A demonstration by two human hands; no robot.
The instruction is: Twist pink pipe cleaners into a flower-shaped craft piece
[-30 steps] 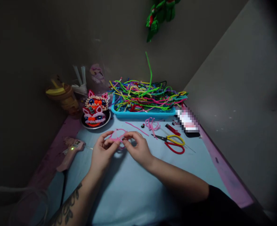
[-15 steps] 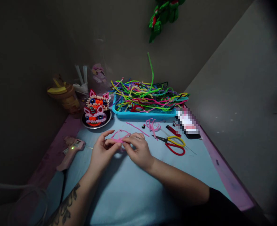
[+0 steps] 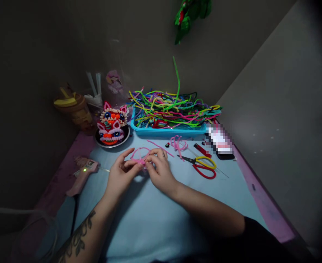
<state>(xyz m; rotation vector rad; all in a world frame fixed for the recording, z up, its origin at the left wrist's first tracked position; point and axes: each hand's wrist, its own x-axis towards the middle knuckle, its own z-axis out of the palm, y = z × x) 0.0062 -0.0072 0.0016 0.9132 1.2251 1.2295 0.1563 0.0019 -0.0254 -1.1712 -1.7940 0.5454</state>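
Observation:
A small frame of bent pink pipe cleaners point(image 3: 140, 149) is held between my two hands above the blue table cover. My left hand point(image 3: 124, 171) pinches its near left part between thumb and fingers, the index finger raised. On the right side, the fingertips of my right hand point(image 3: 161, 170) close on the same piece, so its near part is partly hidden. Just beyond lies a straight pink pipe cleaner point(image 3: 160, 148) beside a loose tangle of pink pipe cleaners point(image 3: 179, 143). Scissors point(image 3: 202, 163) with yellow and red handles rest right of my right hand.
A blue tray point(image 3: 166, 132) heaped with coloured pipe cleaners stands at the back. Left of it, a dark bowl point(image 3: 126, 137) holds two fuzzy animal heads. A lit pink glue gun point(image 3: 81, 179) lies at left. A phone point(image 3: 223, 146) and a red cutter point(image 3: 202, 150) lie right.
My right hand's fingers have shifted slightly on the pink frame and are more curled. The view has tilted a little; both hands keep hold and the table items stay put.

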